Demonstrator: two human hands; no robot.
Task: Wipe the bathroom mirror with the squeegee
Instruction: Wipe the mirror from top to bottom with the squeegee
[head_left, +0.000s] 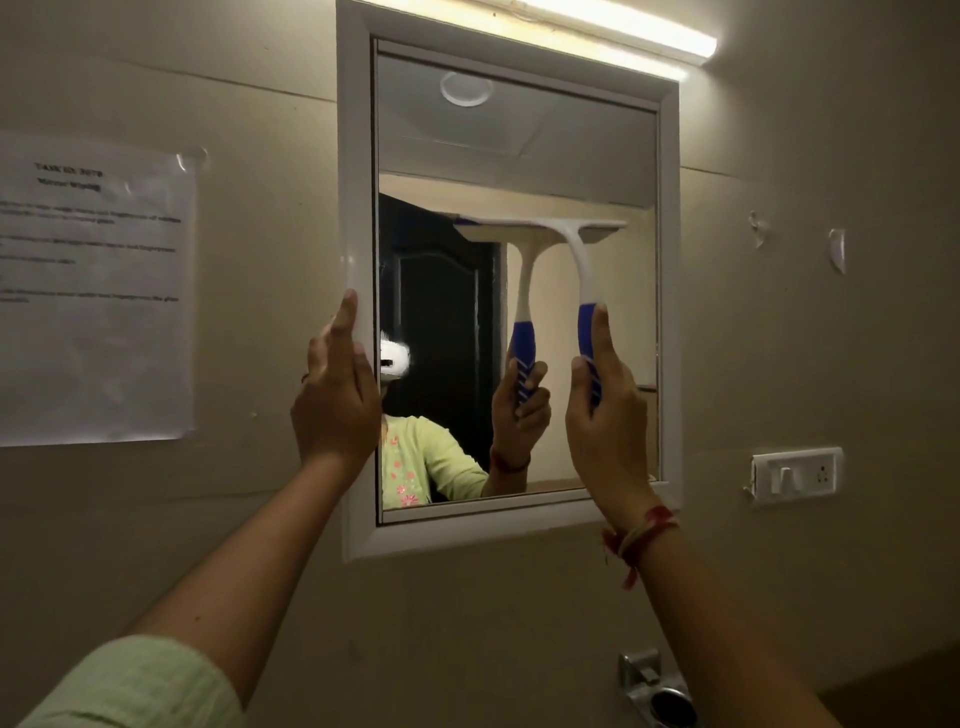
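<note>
Wall (779, 364) beige, mirror (571, 130) mounted on it in a white frame (358, 156); tube light (649, 26) lit along the frame's top edge; printed sheet (93, 291) taped to the wall left of the mirror, text too blurred to read; switch plate (797, 475) on the wall to the right, near the frame's lower corner; two small bits (836, 249) stuck to the wall above it, can't tell what; metal fitting (657, 686) low on the wall below the mirror.

Squeegee (571, 234) on the glass, mid-height, right half; blade long axis roughly horizontal, blade end up, handle running down and curving toward the camera; its reflection sits just left of it; nothing between blade and glass.

Right hand (605, 415) grip: fingers wrapped tight round the blue handle end, thumb along it; red-yellow thread (644, 535) on that wrist.

Left hand (337, 395) flat against the frame's left rail, fingers together pointing up, holding nothing; pale green sleeve (140, 686) at bottom left.
</note>
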